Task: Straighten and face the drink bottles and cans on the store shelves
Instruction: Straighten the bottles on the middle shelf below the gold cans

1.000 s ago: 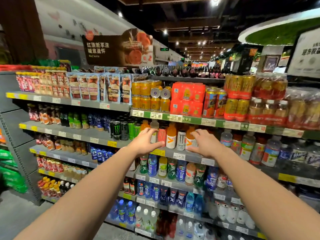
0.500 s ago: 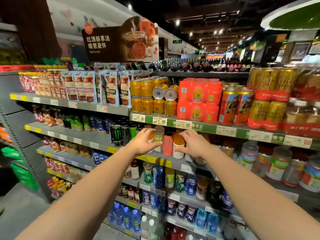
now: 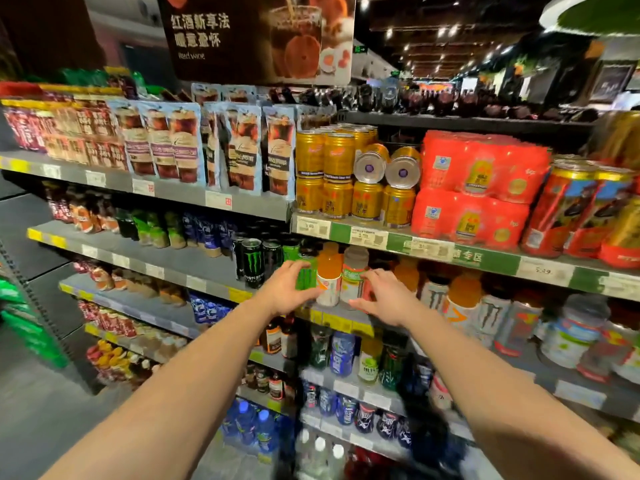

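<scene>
On the second shelf from the top, energy drink cans and sports bottles stand in a row. My left hand is curled around a green can beside the black cans. An orange-topped bottle and a pale bottle stand between my hands. My right hand wraps around a red can just right of the pale bottle, thumb low at the shelf edge. White cans and more orange bottles continue to the right, blurred.
Above, gold cans, two lying on their sides, sit next to red multipacks. Pouches fill the top left shelf. Lower shelves hold blue and green bottles. Grey floor lies at the lower left.
Both hands have shifted left along the shelf, from the white and orange drinks to the green can and red can. The view has come closer to the shelves.
</scene>
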